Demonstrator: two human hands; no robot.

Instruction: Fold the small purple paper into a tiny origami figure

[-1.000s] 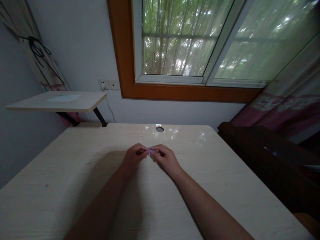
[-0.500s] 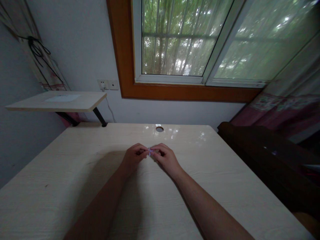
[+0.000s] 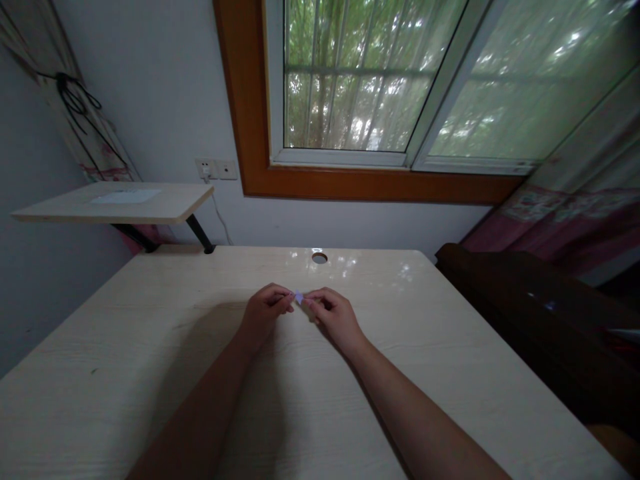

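Note:
My left hand (image 3: 264, 313) and my right hand (image 3: 334, 317) meet fingertip to fingertip above the middle of a pale wooden table (image 3: 150, 347). Both are curled into a pinch. Between the fingertips shows a tiny pale bluish-purple piece (image 3: 299, 298), too small to name. Each hand grips one side of it. Both forearms stretch across the tabletop from the near edge.
A round cable hole (image 3: 319, 257) sits near the table's far edge. At the left a small raised shelf (image 3: 115, 202) stands on black brackets. A wall socket (image 3: 216, 169) and a wood-framed window (image 3: 380, 100) lie behind. Dark wooden furniture (image 3: 540, 320) borders the right side.
Both hands have lifted slightly and shifted a little toward the far edge. The small piece between the fingertips now shows a bit more clearly.

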